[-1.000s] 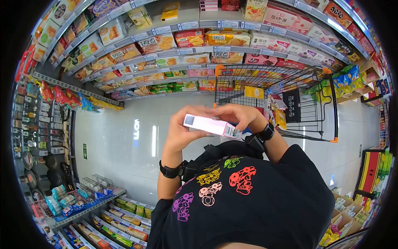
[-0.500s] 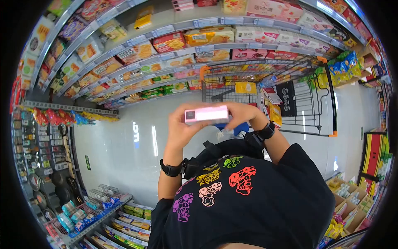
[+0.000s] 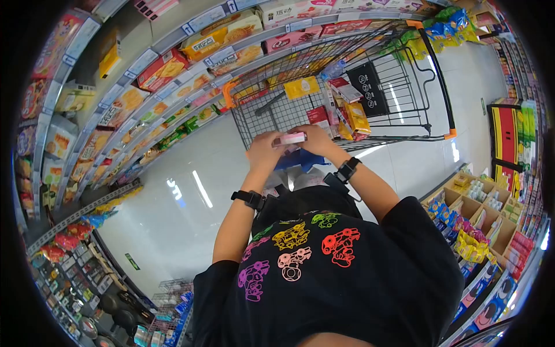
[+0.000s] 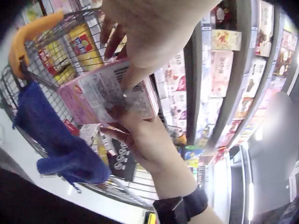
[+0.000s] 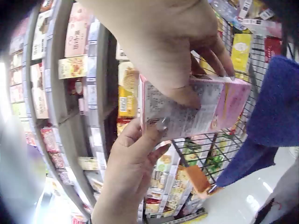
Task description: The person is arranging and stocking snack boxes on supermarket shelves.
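Between both hands is a small pink box (image 3: 292, 139) with a printed grey-white panel, held close over the near side of the shopping cart (image 3: 272, 118). My left hand (image 3: 266, 152) grips one end, its thumb lying on the printed face in the left wrist view. At the other end, my right hand (image 3: 318, 142) has its thumb across the printed panel (image 5: 182, 105) and its fingers over the top edge. A blue cloth (image 4: 60, 135) hangs on the cart beside the box.
The cart holds a yellow pack (image 3: 301, 87), a red box (image 3: 318, 117), several more packages and a black panel (image 3: 368, 89). Shelves of boxed snacks (image 3: 225, 40) run behind it. Partitioned cardboard bins (image 3: 462, 202) stand at the right, and pans (image 3: 118, 312) hang lower left.
Both hands have moved forward, away from the body, carrying the pink box toward the cart. The head view has turned, so the shelves slant and the cart appears farther up and left.
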The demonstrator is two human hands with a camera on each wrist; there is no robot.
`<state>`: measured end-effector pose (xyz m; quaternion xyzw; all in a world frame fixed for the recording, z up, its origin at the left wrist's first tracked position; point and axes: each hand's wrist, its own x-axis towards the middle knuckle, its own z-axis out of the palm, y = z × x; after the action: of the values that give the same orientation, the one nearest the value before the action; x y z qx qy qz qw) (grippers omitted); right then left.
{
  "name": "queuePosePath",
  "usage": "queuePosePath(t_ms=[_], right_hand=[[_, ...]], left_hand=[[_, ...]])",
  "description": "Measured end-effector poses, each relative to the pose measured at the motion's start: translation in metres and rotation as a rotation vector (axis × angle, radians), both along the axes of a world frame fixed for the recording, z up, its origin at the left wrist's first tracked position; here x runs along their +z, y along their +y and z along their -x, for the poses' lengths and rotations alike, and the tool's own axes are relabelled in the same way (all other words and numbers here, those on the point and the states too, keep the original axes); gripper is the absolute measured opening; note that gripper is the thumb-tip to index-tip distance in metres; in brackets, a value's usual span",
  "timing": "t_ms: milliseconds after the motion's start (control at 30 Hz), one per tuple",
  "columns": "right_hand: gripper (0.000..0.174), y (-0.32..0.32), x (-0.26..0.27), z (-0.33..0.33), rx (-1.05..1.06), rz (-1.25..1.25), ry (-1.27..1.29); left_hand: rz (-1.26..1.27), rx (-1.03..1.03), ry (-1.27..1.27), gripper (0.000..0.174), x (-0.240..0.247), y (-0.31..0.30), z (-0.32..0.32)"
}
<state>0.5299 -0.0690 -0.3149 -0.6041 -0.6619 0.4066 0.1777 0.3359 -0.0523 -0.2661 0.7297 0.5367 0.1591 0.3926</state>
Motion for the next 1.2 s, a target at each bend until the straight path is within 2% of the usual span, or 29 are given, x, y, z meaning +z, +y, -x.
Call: queuePosePath(t_ms=[67, 167, 267, 367, 400, 467, 500, 567, 600, 667, 733, 767, 833, 867, 933, 1000, 1067, 1167, 1200], right_hand=[[0.032, -0.002, -0.032, 0.005, -0.022, -0.129, -0.044], [0.034, -0.001, -0.055, 0.013, -0.014, -0.157, -0.036], [0.041, -0.002, -0.086, 0.026, -0.101, 0.071, -0.082], [0.054, 0.000, -0.107, 0.025, -0.082, 0.244, -0.074], [0.052, 0.003, -0.092, 0.024, -0.058, 0.335, -0.047], [0.050, -0.010, -0.195, 0.016, 0.141, 0.273, -0.097], [0.049, -0.017, -0.244, 0.012, 0.236, 0.235, -0.116], [0.049, -0.016, -0.214, 0.022, 0.156, 0.309, -0.192], [0.050, -0.013, -0.196, 0.028, 0.158, 0.355, -0.224], [0.050, -0.007, -0.161, 0.034, 0.140, 0.440, -0.259], [0.048, 0.000, -0.128, 0.033, 0.103, 0.508, -0.273], [0.048, 0.005, -0.118, 0.026, 0.084, 0.514, -0.302], [0.051, 0.013, -0.104, 0.006, 0.059, 0.523, -0.365], [0.049, 0.012, -0.098, -0.008, -0.071, 0.390, -0.369], [0.051, 0.020, -0.097, -0.059, -0.107, 0.355, -0.345], [0.055, 0.023, -0.088, -0.111, -0.301, 0.272, -0.445], [0.081, 0.031, -0.075, -0.150, -0.390, 0.374, -0.748], [0.088, 0.036, -0.063, -0.203, -0.467, 0.588, -0.553], [0.096, 0.033, -0.080, -0.217, -0.526, 0.617, -0.501]], left_hand=[[0.030, 0.027, 0.006, 0.031, -0.019, 0.001, 0.002], [0.082, 0.039, 0.039, 0.032, -0.058, -0.003, 0.006], [0.206, 0.053, 0.029, 0.033, -0.092, 0.001, 0.006], [0.288, 0.023, 0.090, 0.032, -0.115, 0.000, 0.002], [0.314, -0.001, 0.107, 0.031, -0.124, -0.002, 0.000], [0.323, -0.097, 0.075, 0.031, -0.128, -0.004, -0.002], [0.355, -0.063, 0.060, 0.032, -0.129, -0.009, -0.003], [0.405, 0.012, 0.030, 0.036, -0.143, -0.015, -0.009], [0.525, -0.108, 0.193, 0.042, -0.162, -0.013, -0.009], [0.598, -0.121, 0.171, 0.047, -0.190, -0.015, -0.007], [0.734, -0.131, 0.084, 0.050, -0.190, -0.015, -0.010], [0.744, -0.174, 0.125, 0.050, -0.187, -0.009, -0.013], [0.763, -0.245, 0.201, 0.050, -0.184, 0.000, -0.020], [0.767, -0.221, 0.213, 0.052, -0.182, 0.002, -0.028], [0.767, -0.161, 0.232, 0.056, -0.185, 0.011, -0.047], [0.768, -0.087, 0.241, 0.059, -0.192, 0.019, -0.072], [0.708, -0.052, 0.202, 0.060, -0.208, 0.023, -0.103], [0.706, 0.007, -0.123, 0.052, -0.234, 0.018, -0.168], [0.772, -0.043, -0.130, 0.049, -0.224, 0.020, -0.191]])
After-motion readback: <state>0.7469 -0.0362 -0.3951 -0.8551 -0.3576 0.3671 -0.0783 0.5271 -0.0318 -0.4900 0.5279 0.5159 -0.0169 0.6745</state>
